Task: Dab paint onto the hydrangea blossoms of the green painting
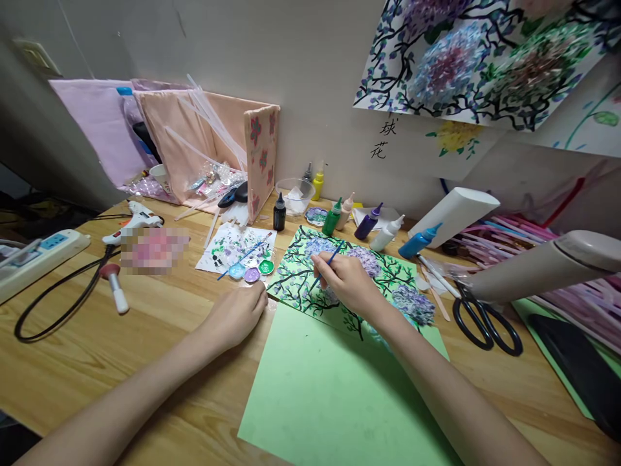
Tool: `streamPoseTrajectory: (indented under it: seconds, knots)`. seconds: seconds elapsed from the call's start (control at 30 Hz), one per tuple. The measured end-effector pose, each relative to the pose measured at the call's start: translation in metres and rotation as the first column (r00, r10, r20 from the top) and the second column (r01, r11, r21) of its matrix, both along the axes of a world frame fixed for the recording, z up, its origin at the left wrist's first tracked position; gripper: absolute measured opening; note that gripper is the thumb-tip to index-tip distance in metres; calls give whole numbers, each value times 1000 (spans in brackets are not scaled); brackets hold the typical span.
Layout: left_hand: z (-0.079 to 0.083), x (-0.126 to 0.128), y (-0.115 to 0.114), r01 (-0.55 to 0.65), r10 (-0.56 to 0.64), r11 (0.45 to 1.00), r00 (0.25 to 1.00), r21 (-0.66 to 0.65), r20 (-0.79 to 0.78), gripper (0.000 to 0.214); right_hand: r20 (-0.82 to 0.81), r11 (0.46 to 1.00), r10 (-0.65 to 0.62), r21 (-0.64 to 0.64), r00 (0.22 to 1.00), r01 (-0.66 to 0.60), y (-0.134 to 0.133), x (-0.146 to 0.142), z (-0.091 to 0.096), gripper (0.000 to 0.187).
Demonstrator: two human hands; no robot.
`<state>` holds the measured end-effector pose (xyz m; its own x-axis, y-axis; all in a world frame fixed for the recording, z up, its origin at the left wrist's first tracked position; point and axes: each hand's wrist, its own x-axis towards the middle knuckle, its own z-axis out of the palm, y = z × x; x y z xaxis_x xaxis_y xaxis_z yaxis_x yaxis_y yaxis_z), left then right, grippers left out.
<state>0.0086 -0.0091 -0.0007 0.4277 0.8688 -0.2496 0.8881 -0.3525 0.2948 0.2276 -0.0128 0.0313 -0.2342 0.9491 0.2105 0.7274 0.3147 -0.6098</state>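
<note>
My right hand [350, 279] is closed around a thin blue paintbrush [335, 253], its tip down on the painting [301, 288]. The painting shows black branches, small leaves and bluish and purple blossoms on green paper, and part of it is hidden under my hand and forearm. My left hand [239, 315] rests on the table at the painting's left edge, fingers curled; whatever they may hold is hidden. Just beyond it are small paint pots, one purple [251, 275] and one green [266, 266]. A second paintbrush [245, 255] lies across a paint-stained sheet [213, 256].
Paint bottles, including a black [279, 212] and a blue one [420, 240], stand behind the painting. Black-handled scissors [488, 323] and a tilted bottle [538, 262] lie right. A glue gun [132, 220], power strip [46, 262] and pink fabric box [262, 155] are left.
</note>
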Motion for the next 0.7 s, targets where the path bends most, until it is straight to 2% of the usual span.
streamPoseTrajectory:
  seconds: [0.7]
  knots:
    - [2, 1, -1, 22, -20, 999, 999, 30, -39, 31, 27, 1000, -1, 9, 1000, 1, -1, -1, 2, 37]
